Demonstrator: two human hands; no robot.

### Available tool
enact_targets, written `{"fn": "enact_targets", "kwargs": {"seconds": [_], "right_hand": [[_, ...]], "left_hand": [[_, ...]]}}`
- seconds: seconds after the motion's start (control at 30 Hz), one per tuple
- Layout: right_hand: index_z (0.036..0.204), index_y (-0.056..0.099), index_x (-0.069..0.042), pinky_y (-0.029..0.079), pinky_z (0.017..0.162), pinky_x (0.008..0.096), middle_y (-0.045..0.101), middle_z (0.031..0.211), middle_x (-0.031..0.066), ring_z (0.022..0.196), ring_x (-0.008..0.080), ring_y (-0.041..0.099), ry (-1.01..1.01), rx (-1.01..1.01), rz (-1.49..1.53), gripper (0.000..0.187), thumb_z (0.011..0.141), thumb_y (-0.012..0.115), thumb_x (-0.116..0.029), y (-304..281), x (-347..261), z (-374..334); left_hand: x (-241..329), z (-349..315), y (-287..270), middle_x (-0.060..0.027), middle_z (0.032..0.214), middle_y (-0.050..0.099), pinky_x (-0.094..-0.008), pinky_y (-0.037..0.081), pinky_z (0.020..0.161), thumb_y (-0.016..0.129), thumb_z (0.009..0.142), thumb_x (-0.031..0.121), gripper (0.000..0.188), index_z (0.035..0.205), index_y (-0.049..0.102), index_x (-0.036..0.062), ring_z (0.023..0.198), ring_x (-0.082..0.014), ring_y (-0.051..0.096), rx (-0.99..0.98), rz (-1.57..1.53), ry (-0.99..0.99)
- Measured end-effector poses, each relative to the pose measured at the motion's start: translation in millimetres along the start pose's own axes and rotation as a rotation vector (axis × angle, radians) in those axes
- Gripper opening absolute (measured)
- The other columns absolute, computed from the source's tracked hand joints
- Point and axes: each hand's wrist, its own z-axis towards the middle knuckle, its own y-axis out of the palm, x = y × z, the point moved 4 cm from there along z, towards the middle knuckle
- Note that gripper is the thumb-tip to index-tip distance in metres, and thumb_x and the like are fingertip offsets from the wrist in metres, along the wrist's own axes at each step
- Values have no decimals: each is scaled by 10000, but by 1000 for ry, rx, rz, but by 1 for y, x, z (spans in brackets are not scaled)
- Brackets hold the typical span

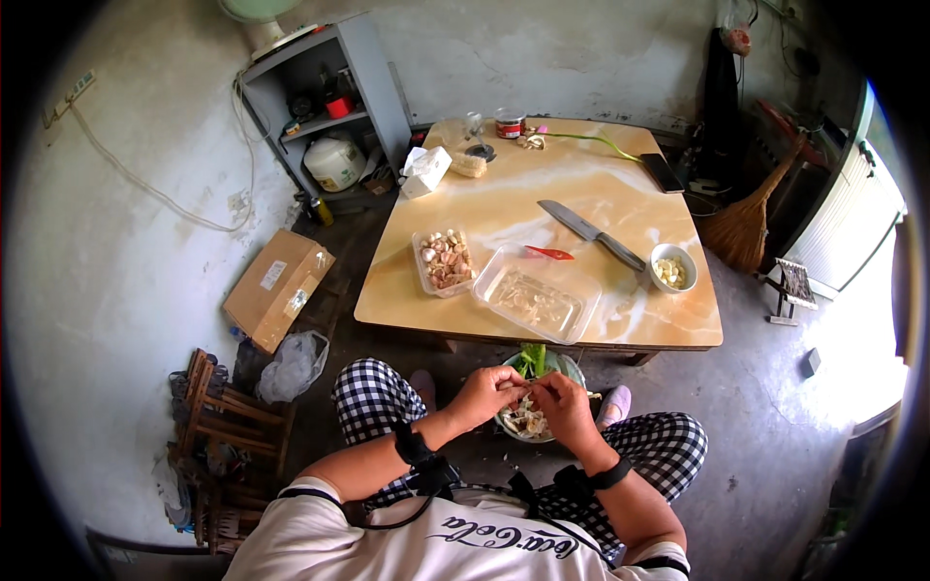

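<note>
My left hand (pixel 492 394) and my right hand (pixel 566 407) meet with fingertips pinched together on a small piece, mostly hidden, that looks like a garlic clove. Below them, between my knees, a pale basin (pixel 578 372) holds papery peels (pixel 523 420) and green leaves (pixel 532 361). On the table, a clear plastic box (pixel 420 259) is full of unpeeled garlic cloves (pixel 448 261). To its right lies a shallow clear tray (pixel 592 290) with scraps of peel in it. A white bowl (pixel 691 275) farther right contains peeled pale cloves (pixel 670 271).
A large knife (pixel 593 233) and a small red-handled tool (pixel 549 253) lie on the table (pixel 407 302). Toward the back are a tissue box (pixel 425 172), a brush (pixel 469 167), a jar (pixel 510 123) and a phone (pixel 663 172). A cardboard box (pixel 278 288) sits on the left.
</note>
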Motion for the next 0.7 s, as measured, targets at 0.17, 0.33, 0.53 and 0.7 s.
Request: {"fn": "enact_targets", "kwargs": {"seconds": [0.17,0.33,0.53,0.7], "right_hand": [[843,541,40,453,550,204,585,705,56,609,89,561,4,-53,196,71,844,523,-29,2,15,2],[865,535,42,466,561,207,589,711,58,615,101,573,87,-80,346,77,851,505,-28,1,18,1],[810,539,16,467,557,213,602,720,59,592,103,574,143,-99,440,104,861,513,-71,2,19,1],[799,532,31,462,521,206,594,695,65,576,105,575,145,-75,469,81,841,487,-22,-2,19,1]], "left_hand": [[12,-4,-1,-4,657,586,-196,440,535,588,824,75,95,855,587,-15,601,-46,537,25,148,60],[18,-6,3,-2,629,569,-192,426,521,590,820,68,81,828,575,-11,588,-34,515,32,194,88],[18,-8,2,7,611,551,-186,409,512,592,820,72,82,824,574,-8,573,-25,485,37,200,96],[22,-6,5,13,612,546,-183,407,514,590,820,67,75,835,579,-5,576,-25,485,22,185,111]]}}
